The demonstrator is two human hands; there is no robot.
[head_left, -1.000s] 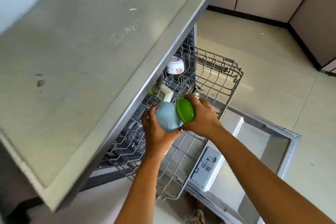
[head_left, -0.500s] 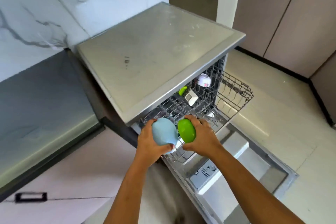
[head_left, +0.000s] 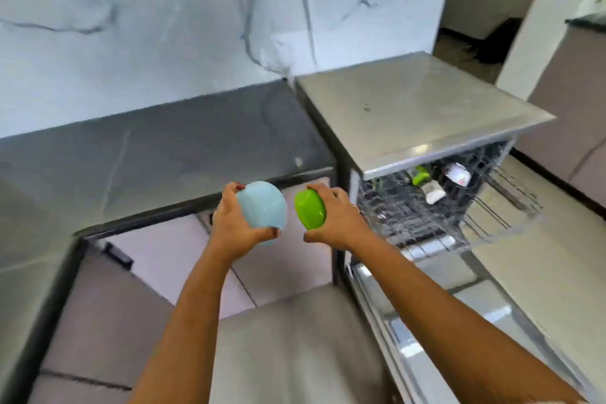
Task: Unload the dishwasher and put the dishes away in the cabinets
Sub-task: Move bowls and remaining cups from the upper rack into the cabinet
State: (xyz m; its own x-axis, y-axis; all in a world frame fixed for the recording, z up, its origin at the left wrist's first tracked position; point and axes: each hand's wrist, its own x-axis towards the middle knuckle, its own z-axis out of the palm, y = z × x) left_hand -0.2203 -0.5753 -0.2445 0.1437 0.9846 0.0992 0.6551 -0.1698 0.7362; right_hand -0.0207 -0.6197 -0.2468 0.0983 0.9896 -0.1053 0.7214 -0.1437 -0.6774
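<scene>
My left hand grips a pale blue bowl, its rounded underside facing me. A small green bowl is gripped in my right hand just beside it. Both are held in front of the dark counter's edge, left of the open dishwasher. Its upper wire rack is pulled out and holds a white patterned bowl, a green item and a white item.
A dark grey counter runs along the marble wall, with pinkish cabinet doors and a black handle below. The dishwasher door lies open and low at the right. Beige cabinets stand at the far right.
Both hands have carried the bowls left, away from the rack and in front of the counter. The two bowls have drawn slightly apart. My view has swung left and up.
</scene>
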